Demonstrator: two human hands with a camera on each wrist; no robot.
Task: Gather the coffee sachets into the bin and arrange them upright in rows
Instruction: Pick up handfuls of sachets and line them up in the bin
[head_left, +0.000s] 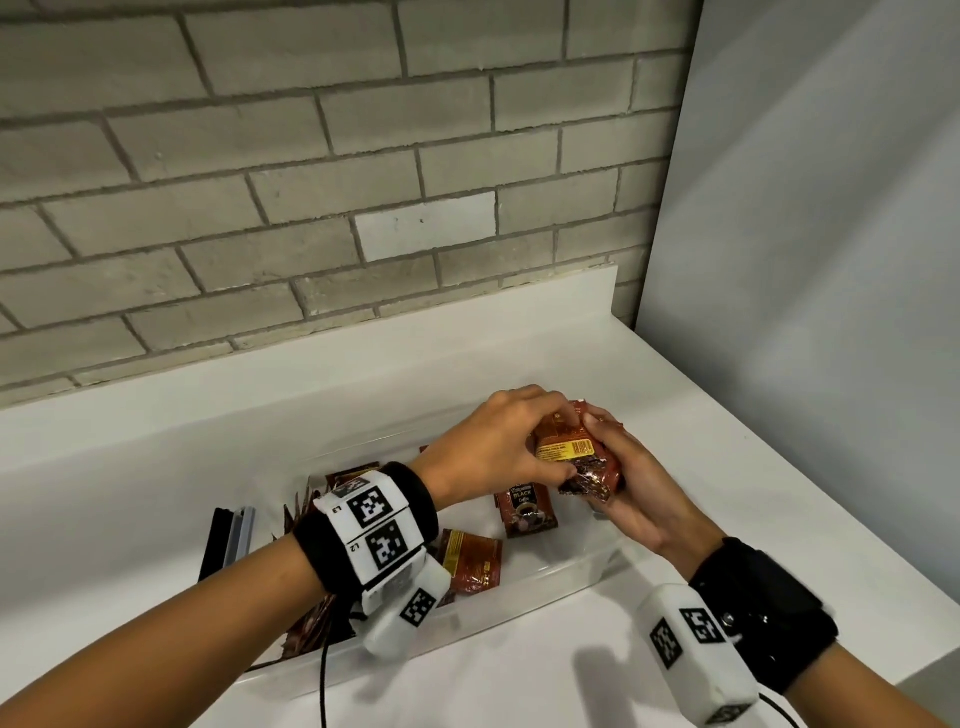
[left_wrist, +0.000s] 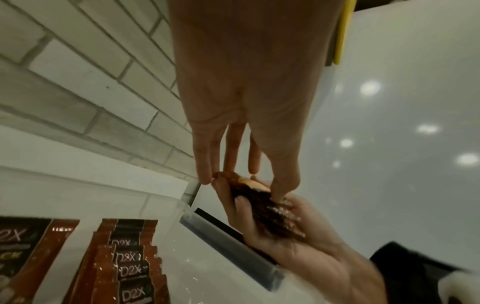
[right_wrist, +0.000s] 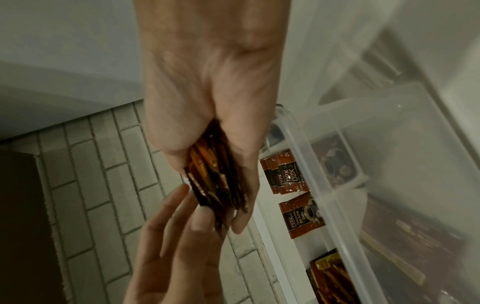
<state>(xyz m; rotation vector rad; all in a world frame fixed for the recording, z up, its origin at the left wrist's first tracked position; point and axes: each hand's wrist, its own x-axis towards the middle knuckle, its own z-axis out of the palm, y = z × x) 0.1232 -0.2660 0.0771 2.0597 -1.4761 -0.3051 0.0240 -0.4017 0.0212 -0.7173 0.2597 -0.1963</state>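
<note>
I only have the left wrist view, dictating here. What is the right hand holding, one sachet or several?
Observer: Several. The right wrist view shows the right hand gripping a stack of sachets edge-on.
Operator: Where are the hands relative to the bin?
Observer: Above the clear bin's far right end, in the head view.
Operator: Any sachets lying flat inside?
Observer: Yes, a Black Coffee sachet lies flat on the bin floor below the left hand.

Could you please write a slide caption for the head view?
Both hands square a stack of coffee sachets above the clear bin.
</note>
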